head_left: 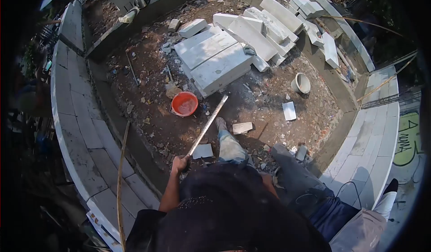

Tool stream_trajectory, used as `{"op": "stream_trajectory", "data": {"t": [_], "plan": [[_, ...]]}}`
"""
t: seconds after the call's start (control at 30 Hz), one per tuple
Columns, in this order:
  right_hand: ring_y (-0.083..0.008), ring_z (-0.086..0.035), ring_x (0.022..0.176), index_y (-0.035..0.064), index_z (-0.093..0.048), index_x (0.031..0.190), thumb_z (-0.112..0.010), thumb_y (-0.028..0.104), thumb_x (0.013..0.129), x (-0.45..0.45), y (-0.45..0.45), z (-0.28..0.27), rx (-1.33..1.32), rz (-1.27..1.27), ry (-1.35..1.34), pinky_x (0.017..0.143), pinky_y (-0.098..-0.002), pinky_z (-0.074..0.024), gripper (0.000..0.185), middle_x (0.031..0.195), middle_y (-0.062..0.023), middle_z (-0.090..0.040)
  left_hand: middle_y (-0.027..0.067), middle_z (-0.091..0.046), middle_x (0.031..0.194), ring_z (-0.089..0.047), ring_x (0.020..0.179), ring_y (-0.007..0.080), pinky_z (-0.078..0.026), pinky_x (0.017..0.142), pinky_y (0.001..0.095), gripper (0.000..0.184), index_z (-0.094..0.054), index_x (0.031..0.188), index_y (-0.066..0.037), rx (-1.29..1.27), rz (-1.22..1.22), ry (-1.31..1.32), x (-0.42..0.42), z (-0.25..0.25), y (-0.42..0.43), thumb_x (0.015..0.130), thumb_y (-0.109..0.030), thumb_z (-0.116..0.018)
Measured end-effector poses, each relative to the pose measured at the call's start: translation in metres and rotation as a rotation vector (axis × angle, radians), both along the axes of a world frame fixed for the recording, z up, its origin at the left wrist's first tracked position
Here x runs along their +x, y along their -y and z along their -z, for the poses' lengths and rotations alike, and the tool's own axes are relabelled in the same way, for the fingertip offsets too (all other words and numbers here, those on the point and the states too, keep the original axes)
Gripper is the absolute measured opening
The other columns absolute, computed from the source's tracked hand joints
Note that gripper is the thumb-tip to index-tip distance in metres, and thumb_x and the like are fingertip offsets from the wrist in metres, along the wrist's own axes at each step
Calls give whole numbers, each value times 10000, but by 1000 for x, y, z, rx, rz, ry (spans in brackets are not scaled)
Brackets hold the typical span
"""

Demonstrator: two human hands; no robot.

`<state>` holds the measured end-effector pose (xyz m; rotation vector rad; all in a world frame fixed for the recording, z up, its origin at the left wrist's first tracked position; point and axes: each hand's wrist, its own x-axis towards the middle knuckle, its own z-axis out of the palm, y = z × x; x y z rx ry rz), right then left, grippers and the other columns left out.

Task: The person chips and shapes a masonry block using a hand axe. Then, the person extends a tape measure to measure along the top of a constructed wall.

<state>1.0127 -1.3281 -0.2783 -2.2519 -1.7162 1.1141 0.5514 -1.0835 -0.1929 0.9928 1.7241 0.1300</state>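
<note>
My left hand (180,163) is closed around the lower end of a long, pale, straight bar (209,125), which slants up and to the right over the dirt floor. The bar's far end is near the stacked white blocks (220,63). An orange bucket (184,103) stands left of the bar. Beside my left hand a white block piece (203,151) lies on the ground. Of my right arm only a bit of skin shows beside the dark shirt; the hand itself is hidden.
Block walls curve along the left (85,130) and right (372,130). A pale bucket (301,83), a white sheet (289,111) and a small block (242,128) are on the rubble-strewn ground. Another person's sleeve or clothing (359,232) shows at lower right.
</note>
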Motion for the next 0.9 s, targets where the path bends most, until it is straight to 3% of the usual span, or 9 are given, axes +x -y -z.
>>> {"op": "stream_trajectory", "data": {"t": [0.03,0.1,0.23,0.27,0.4,0.43,0.6,0.73,0.9], "plan": [[-189,-688,650,49,-708,886,-601,204,900,3,-19,16,258,-304,297,510,-347,-504,189,796,-112,-704,149,-707,764,-665,743,218,-499,724,370,369,-755,903,-5,-9,-47,-19,3,-3,-6,897,-359,-651],[-187,-679,645,54,-696,946,-605,206,908,43,-87,14,153,-149,127,518,-338,-512,182,803,-101,-700,167,-724,812,-689,812,252,-505,775,377,409,-762,912,-17,59,-78,-86,4,7,-23,892,-407,-638],[-183,-661,633,62,-673,1066,-613,210,922,59,-235,-58,-187,696,-514,534,-321,-528,215,816,-80,-690,194,-731,890,-710,901,291,-515,838,384,391,-765,937,-46,17,-167,-147,11,-45,-69,889,-406,-619],[-182,-656,631,65,-667,1096,-615,211,926,59,-264,-66,-197,761,-595,538,-317,-532,230,820,-74,-687,194,-731,890,-710,901,291,-515,838,384,391,-765,937,-46,31,-231,-159,12,-61,-74,889,-406,-619],[-208,-661,613,61,-649,1139,-581,180,954,92,-429,-65,-302,686,-433,490,-371,-552,230,825,-112,-681,233,-716,941,-691,952,373,-510,867,408,407,-755,965,-38,221,-396,-241,-8,-87,-109,885,-411,-613],[-186,-610,523,39,-665,1069,-579,164,958,93,-467,-75,-225,665,-428,438,-361,-519,189,744,-96,-657,235,-715,959,-688,965,370,-506,883,409,408,-755,976,-37,165,-457,-234,-8,-112,-120,886,-406,-606],[-166,-608,544,45,-662,1056,-587,186,951,47,-644,-109,8,495,-486,427,-324,-500,191,757,-68,-647,207,-720,903,-694,908,324,-506,845,391,400,-756,939,-38,235,-612,-263,-41,-119,-151,891,-400,-595],[-109,-607,602,50,-677,1037,-585,219,958,-54,-718,-131,99,321,-565,496,-265,-505,208,788,-34,-660,178,-713,850,-681,837,284,-494,787,371,412,-743,919,-17,253,-694,-252,-85,-105,-190,890,-402,-601],[-123,-619,624,45,-685,1073,-602,221,945,-195,-721,-88,-42,374,-508,522,-285,-520,233,806,-44,-664,193,-714,875,-691,864,300,-493,796,378,343,-734,902,-17,289,-556,-239,-194,-84,-278,904,-335,-607]]}}
